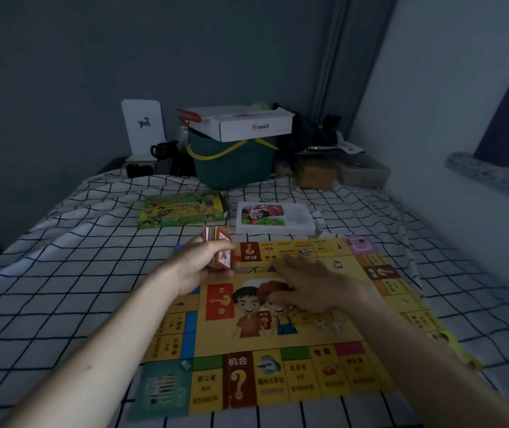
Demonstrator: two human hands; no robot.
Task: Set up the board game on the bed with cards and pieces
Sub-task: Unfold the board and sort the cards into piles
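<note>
The yellow game board (278,359) lies flat on the checked bedsheet (61,288). My left hand (197,267) grips a stack of cards (220,250) above the board's far left corner. My right hand (305,282) is over the middle of the board, its fingers on a small brown-red stack of cards (273,288) lying there. Small white dice (329,326) sit on the board just below my right wrist. The green game box (182,210) and a white plastic tray (273,218) with small coloured pieces lie beyond the board.
At the head of the bed stand a dark green basket (231,162) with a white carton (244,123) on top, a white stand (143,128), dark cups and other boxes. A wall and a window ledge (491,177) run along the right.
</note>
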